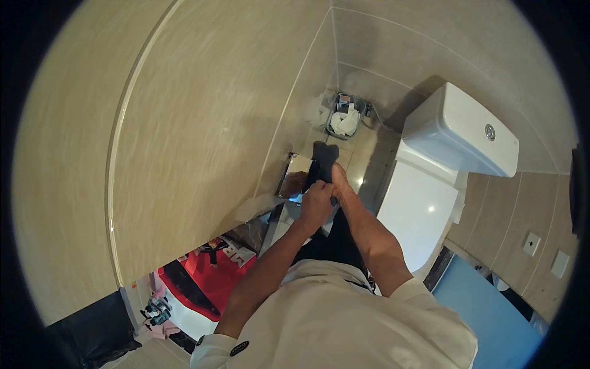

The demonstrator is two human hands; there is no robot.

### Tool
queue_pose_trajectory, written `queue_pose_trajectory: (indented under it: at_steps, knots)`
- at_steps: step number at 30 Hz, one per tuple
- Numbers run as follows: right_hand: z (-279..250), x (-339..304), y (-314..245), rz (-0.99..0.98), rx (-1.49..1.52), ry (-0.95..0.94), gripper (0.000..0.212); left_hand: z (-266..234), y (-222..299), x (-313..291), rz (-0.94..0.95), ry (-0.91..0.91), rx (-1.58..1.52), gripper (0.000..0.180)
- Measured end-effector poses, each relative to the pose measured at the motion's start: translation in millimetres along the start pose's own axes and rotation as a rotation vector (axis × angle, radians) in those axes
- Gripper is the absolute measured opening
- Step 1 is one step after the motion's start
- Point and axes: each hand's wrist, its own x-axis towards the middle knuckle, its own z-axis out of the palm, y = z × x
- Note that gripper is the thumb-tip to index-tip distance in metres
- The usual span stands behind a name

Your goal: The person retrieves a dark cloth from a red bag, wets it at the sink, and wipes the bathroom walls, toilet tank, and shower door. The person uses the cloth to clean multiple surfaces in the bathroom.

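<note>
Both of my hands meet in front of my body, beside a shiny metal paper holder (294, 178) on the left wall. My left hand (316, 204) is closed, its fingers curled against the right one. My right hand (340, 180) is closed too, thumb side toward the left hand. Just beyond them shows a dark grey, soft-looking shape (326, 158) with two rounded ends; whether I hold it or it lies lower down, I cannot tell. What sits inside the fingers is hidden. Below the hands are my dark trousers (340, 237).
A white toilet (418, 212) with its lid down stands to the right. At the far corner is a small bin (345, 120) with crumpled paper. A red bag (212, 270) lies at lower left, near small bottles (158, 312). A blue panel (485, 313) stands at lower right.
</note>
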Motion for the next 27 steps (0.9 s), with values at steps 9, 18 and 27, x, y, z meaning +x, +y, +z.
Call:
queue_pose_trajectory:
  at_steps: [9, 18, 27]
  knots:
    - [34.6, -8.7, -57.6, -0.149, -0.872, -0.184, 0.020, -14.0, 6.1, 1.4, -0.086, 0.158, -0.152, 0.029]
    - [90.2, -94.3, -67.6, -0.563, -0.342, -0.068, 0.010, -47.2, 33.1, -13.1, -0.016, 0.434, -0.206, 0.030]
    - [183.8, -129.2, -86.7, -1.193, -0.607, -0.148, 0.043, -114.5, 42.0, -27.9, 0.047, 0.725, -0.038, 0.032]
